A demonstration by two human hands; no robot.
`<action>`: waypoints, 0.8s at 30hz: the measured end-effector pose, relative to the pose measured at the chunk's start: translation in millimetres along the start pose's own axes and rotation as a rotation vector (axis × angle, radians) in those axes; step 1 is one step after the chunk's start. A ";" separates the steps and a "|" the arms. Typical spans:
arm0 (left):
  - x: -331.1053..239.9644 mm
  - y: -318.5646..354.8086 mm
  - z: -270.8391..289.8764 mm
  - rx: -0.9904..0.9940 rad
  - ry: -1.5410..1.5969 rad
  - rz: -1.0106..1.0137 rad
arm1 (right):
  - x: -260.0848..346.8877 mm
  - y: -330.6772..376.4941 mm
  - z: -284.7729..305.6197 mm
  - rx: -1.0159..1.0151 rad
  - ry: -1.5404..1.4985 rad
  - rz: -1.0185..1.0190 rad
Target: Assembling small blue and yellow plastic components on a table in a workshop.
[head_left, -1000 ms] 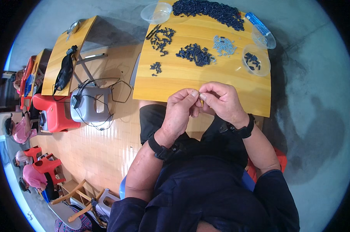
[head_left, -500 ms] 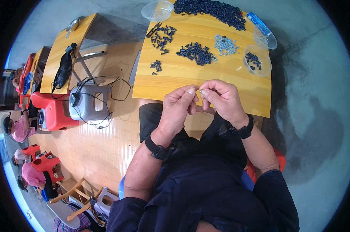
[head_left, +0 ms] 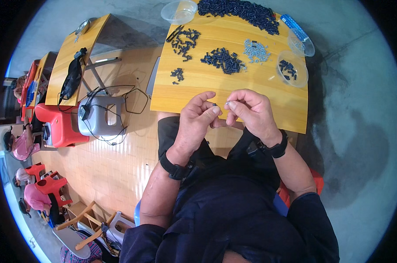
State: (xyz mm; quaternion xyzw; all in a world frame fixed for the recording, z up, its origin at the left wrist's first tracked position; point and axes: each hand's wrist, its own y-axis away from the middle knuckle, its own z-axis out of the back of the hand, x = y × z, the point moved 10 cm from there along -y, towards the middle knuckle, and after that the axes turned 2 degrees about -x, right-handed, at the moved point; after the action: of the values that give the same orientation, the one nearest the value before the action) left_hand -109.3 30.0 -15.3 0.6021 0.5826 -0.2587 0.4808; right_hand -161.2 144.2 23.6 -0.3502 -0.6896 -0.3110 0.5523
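Observation:
Above the near edge of the wooden table (head_left: 225, 92), my left hand (head_left: 193, 122) pinches a small black part (head_left: 214, 104) between thumb and finger, its forefinger raised. Close beside it on the right, my right hand (head_left: 255, 111) grips a tiny silvery piece (head_left: 227, 102) in its fingertips; its exact kind is too small to tell. The two hands are slightly apart. Beyond them lie a pile of short black tubular parts (head_left: 222, 60) and a heap of small silvery pieces (head_left: 256, 51). More black parts (head_left: 185, 43) are scattered at the left, with a smaller cluster (head_left: 177, 75) nearer.
A clear bowl (head_left: 298, 80) with several black parts stands at the right, near another clear bowl (head_left: 306, 47) and a blue box (head_left: 294, 27). A large black pile (head_left: 238, 12) covers the far edge beside a clear bowl (head_left: 178, 17). Stools (head_left: 101, 116) and people are at left.
My left hand has drawn slightly left, away from the right, and its forefinger has lifted, exposing the black part. My right hand has stayed nearly in place.

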 end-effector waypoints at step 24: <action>-13.6 18.1 5.4 -0.010 -0.010 -0.137 | 3.6 10.2 -9.0 -0.014 0.072 0.008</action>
State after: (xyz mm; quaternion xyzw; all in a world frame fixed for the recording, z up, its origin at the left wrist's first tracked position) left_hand -93.3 21.6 -0.7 0.5573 0.6213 -0.2909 0.4678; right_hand -148.4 143.1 29.3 -0.3452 -0.6657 -0.3262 0.5756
